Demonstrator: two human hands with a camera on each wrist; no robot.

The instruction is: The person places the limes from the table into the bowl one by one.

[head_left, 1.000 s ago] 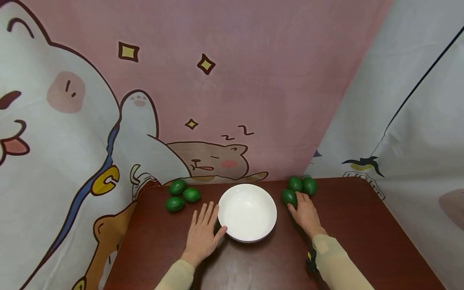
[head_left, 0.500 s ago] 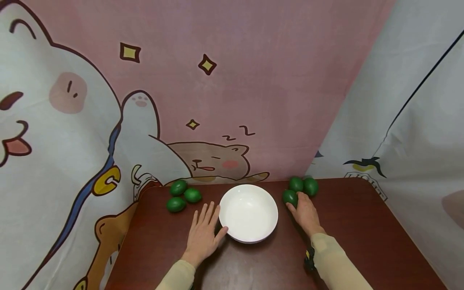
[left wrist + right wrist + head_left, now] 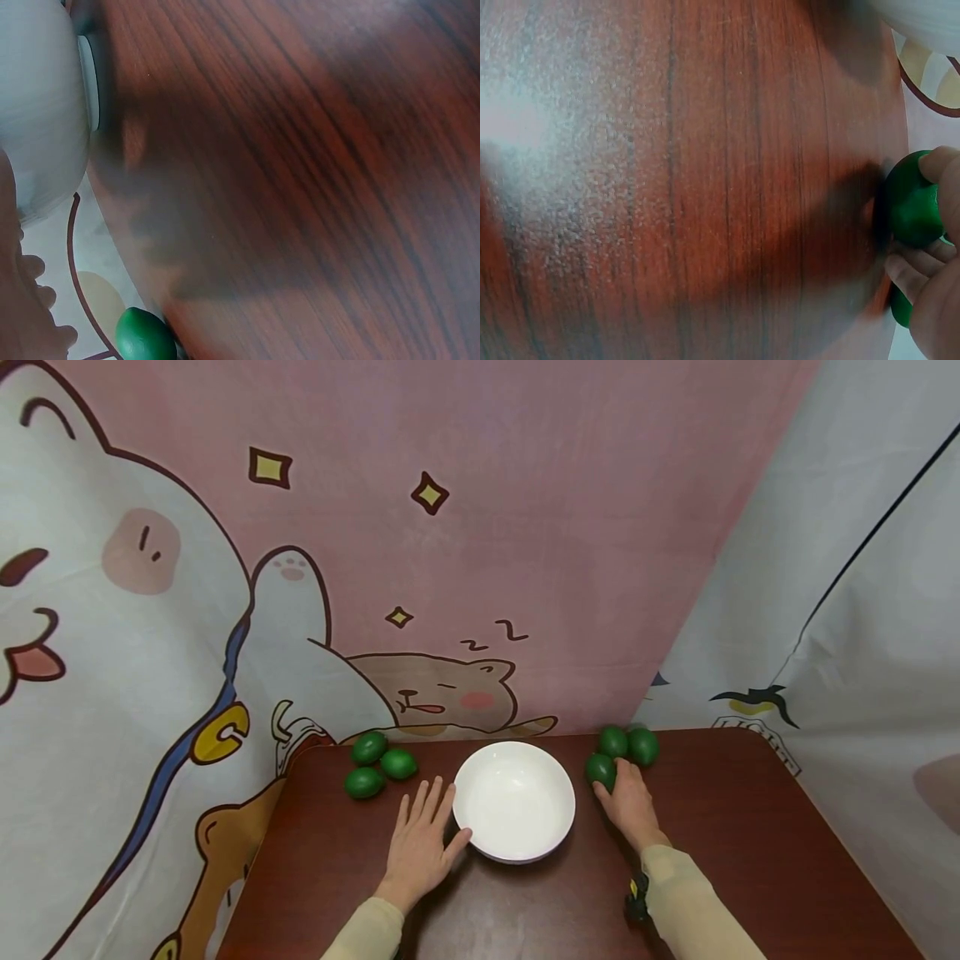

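A white bowl [image 3: 514,802] stands at the middle of the table. At its left side my left hand [image 3: 420,852] has its fingers spread straight, thumb right at the rim. To the bowl's right, my right hand [image 3: 632,802] pinches a green lime [image 3: 599,769] between thumb and fingers. The right wrist view shows the thumb over that lime [image 3: 915,206] and other fingers below it. Two more limes sit just behind, a left one [image 3: 612,742] and a right one [image 3: 643,746].
Left of the bowl lies a group of three limes [image 3: 364,782]. The dark red-brown wooden table [image 3: 517,910] ends at a cartoon-printed cloth [image 3: 570,568] close behind the limes. A black band-like device [image 3: 637,897] is on my right wrist.
My right forearm has shifted slightly to the left, while the hand stays at the same lime. The left hand, bowl and other limes have not visibly moved.
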